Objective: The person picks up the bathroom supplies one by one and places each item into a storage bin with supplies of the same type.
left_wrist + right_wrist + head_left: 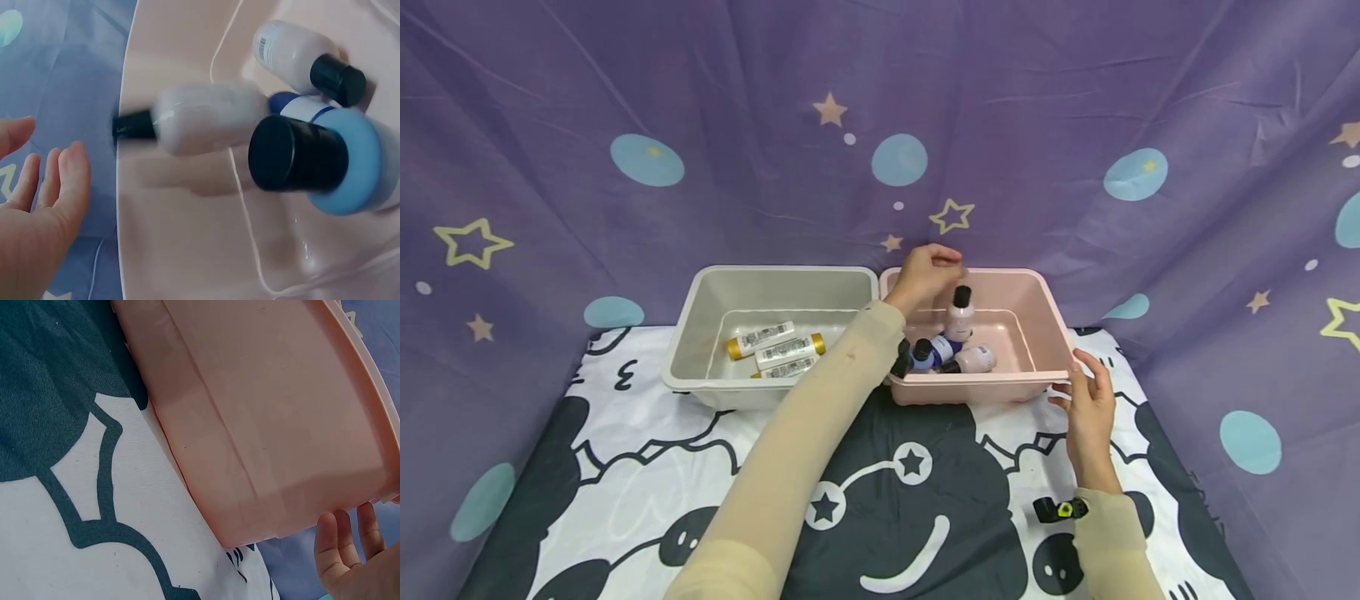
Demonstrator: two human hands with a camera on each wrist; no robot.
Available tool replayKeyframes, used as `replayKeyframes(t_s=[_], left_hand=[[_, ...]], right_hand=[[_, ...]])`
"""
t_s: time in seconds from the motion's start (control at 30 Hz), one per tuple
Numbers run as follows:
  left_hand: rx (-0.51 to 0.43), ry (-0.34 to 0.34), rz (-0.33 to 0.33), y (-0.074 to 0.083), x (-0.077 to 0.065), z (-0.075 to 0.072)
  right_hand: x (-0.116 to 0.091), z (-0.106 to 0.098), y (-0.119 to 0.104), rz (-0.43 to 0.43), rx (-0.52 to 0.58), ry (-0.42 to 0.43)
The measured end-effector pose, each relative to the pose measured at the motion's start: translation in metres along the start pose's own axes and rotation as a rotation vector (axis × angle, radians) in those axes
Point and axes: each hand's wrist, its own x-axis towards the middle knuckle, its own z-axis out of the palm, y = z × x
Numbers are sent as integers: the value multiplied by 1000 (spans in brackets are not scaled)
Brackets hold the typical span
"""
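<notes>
My left hand (928,275) is over the back left of the pink bin (1030,333), fingers loosely bent with nothing between them. Just below it a pale pink bottle (959,321) with a black cap is upright; in the left wrist view this bottle (206,119) is blurred and apart from the fingers. A blue bottle (353,162) and another pale bottle (976,359), lying down, are beside it, both black-capped. At the bin's front right corner my right hand (1088,417) touches the rim with fairly straight fingers (326,540); its thumb is hidden in the right wrist view.
Left of the pink bin stands a grey-white bin (700,333) holding several white tubes (763,337) with yellow caps. Both bins stand on a black-and-white patterned cloth (940,500). A purple curtain (760,183) hangs close behind them. My left forearm crosses the grey-white bin's front right corner.
</notes>
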Motion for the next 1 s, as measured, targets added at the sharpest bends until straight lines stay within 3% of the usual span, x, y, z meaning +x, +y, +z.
replayKeyframes(t_s=[0.33, 0.67, 0.8, 1.0], left_hand=[[-123, 35, -30, 1, -2, -10], [-176, 55, -69, 3, -8, -18], [-185, 39, -67, 5, -17, -20], [-131, 6, 20, 4, -46, -24]], right_hand=[[2, 4, 2, 19, -15, -14], [9, 5, -1, 7, -71, 1], [8, 3, -6, -35, -104, 51], [-2, 0, -15, -89, -96, 105]])
